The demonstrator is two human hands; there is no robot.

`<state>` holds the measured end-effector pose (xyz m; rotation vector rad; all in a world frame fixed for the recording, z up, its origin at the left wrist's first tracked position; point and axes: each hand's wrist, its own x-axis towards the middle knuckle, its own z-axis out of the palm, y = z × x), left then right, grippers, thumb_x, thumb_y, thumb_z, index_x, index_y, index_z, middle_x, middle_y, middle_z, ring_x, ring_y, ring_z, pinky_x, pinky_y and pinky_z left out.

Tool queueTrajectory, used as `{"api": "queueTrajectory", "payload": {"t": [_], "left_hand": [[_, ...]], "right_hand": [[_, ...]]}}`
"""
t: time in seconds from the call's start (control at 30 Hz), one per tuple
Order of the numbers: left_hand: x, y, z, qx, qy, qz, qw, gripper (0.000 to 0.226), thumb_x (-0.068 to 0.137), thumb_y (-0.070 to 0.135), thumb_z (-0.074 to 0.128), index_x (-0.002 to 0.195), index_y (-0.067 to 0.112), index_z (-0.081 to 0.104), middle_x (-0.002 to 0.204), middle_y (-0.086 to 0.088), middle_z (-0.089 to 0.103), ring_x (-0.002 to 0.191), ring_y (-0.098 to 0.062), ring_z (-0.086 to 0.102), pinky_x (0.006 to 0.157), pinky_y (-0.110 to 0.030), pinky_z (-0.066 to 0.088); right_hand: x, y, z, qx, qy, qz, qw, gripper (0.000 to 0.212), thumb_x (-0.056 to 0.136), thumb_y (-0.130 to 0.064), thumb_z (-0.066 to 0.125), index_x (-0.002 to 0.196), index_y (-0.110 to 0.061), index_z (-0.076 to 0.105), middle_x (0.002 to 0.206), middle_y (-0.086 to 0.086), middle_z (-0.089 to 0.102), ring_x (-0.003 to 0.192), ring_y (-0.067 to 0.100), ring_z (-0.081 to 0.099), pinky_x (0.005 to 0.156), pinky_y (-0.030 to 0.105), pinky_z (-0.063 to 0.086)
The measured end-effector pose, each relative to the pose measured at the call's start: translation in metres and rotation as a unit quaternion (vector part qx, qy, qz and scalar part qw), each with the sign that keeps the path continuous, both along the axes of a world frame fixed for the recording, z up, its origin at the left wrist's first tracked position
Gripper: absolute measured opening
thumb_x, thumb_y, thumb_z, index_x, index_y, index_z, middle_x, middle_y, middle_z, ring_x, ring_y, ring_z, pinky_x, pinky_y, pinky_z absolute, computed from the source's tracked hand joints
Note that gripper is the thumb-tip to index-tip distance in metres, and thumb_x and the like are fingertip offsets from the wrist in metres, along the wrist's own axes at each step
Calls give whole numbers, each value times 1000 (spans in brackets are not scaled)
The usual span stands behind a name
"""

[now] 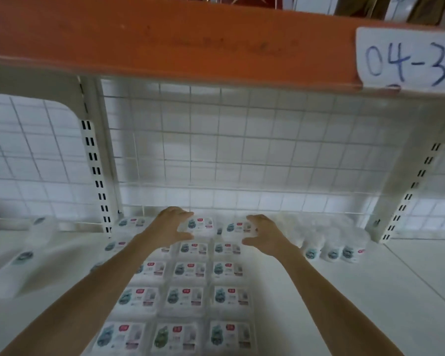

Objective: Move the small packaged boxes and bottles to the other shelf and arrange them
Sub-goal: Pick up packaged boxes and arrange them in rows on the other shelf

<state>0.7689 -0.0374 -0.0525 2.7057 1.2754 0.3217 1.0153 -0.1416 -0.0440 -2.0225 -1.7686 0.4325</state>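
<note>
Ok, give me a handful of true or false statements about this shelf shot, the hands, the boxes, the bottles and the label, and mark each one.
1. The paper label on the orange beam reads 04-3. True.
2. The small boxes are stacked in one tall tower. False: they lie flat in rows on the white shelf.
3. The left hand and the right hand both reach to the back row of boxes. True.
4. The bottles stand left of the boxes. False: the cluster is right of them, near the slotted upright.
5. The shelf back is solid wood. False: it is a white wire grid.
</note>
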Motion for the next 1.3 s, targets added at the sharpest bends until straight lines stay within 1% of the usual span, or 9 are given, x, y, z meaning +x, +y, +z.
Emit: {"api": "queueTrajectory", "payload": {"t": [0.2, 0.4, 0.47, 0.53, 0.7, 0.87, 1.03, 1.2, 1.3], "left_hand": [[-14, 12, -16, 20, -52, 5, 998, 58, 84, 48, 59, 133, 18, 47, 138, -2, 44, 130, -17, 31, 109, -29, 20], [-15, 7, -18, 29, -62, -9, 998, 73, 75, 66, 46, 131, 18, 45, 132, 1, 46, 125, -15, 35, 105, -26, 24], [-11, 7, -18, 48, -67, 4, 997, 63, 82, 53, 56, 131, 16, 44, 132, 0, 46, 126, -17, 36, 105, -26, 25], [-8, 7, -18, 62, -68, 16, 996, 58, 84, 45, 60, 130, 14, 44, 132, -1, 47, 126, -18, 37, 104, -27, 26], [-8, 10, -20, 68, -78, 4, 995, 41, 84, 43, 60, 116, 18, 56, 120, 2, 56, 117, -15, 43, 99, -24, 28], [-6, 10, -17, 112, -12, 1, 994, 42, 86, 47, 54, 118, 20, 55, 124, 5, 54, 123, -14, 39, 106, -24, 20], [-3, 6, -12, 137, 21, 1, 990, 43, 89, 45, 51, 122, 18, 51, 128, 3, 52, 125, -15, 38, 108, -26, 19], [-10, -5, -11, 102, 3, -2, 995, 56, 87, 46, 53, 133, 16, 38, 138, 0, 40, 130, -17, 34, 110, -31, 22], [-24, -22, -6, 123, -13, -7, 992, 58, 89, 45, 51, 136, 15, 36, 140, -1, 38, 131, -18, 32, 108, -31, 25]], "right_hand": [[-10, 16, -13, -11, 42, -13, 999, 68, 88, -25, 62, 145, -14, 26, 148, 7, 28, 131, 24, 36, 109, 39, 33], [-19, 18, -25, 64, 87, -49, 993, 55, 87, -29, 61, 136, -15, 40, 137, 7, 40, 110, 19, 50, 92, 25, 39], [-20, 19, -27, 79, 105, -66, 989, 50, 88, -26, 61, 133, -13, 44, 132, 8, 43, 99, 16, 51, 84, 20, 36], [-21, 19, -28, 89, 119, -75, 986, 48, 87, -24, 62, 130, -12, 46, 130, 8, 44, 101, 17, 50, 83, 19, 35], [-26, 16, -34, 114, 142, -101, 978, 45, 86, -25, 64, 126, -11, 49, 127, 8, 49, 103, 17, 51, 84, 21, 37], [-33, 17, -38, 131, 144, -130, 972, 42, 86, -22, 63, 124, -9, 51, 127, 9, 49, 101, 14, 48, 83, 19, 36], [-37, 15, -33, 93, 94, -127, 983, 40, 90, -26, 57, 125, -10, 48, 132, 8, 44, 113, 20, 48, 82, 19, 33], [-37, -7, -21, 102, 32, -101, 989, 45, 90, -29, 56, 131, -12, 45, 136, 6, 42, 124, 22, 42, 98, 27, 33], [-36, -39, -8, 124, -18, -82, 989, 41, 92, -27, 54, 130, -13, 48, 133, 5, 47, 123, 21, 44, 99, 30, 36]]}}
